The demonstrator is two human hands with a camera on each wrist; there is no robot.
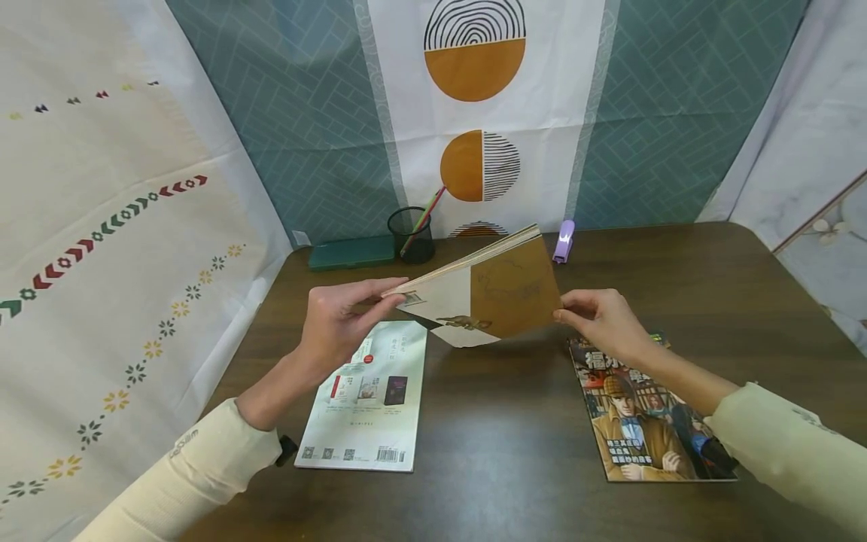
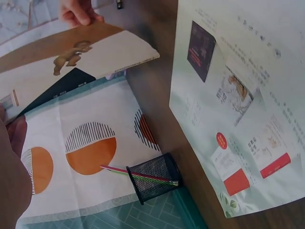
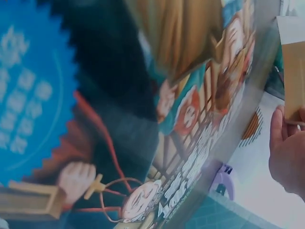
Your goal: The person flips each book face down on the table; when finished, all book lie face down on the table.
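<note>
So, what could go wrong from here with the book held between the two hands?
The brown-and-white book is held up off the table: the left hand pinches its left end and the right hand its right edge, so a slip could drop it. If lowered to the left, it might land on the white-backed book. In the head view, the right sleeve overlaps the detective-cover magazine, so a low sweep could knock that askew.

Book (image 1: 511, 290) — brown, white; stapler (image 1: 564, 242) purple; wall cloth (image 1: 482, 114) — orange circles, black stripes.
</note>
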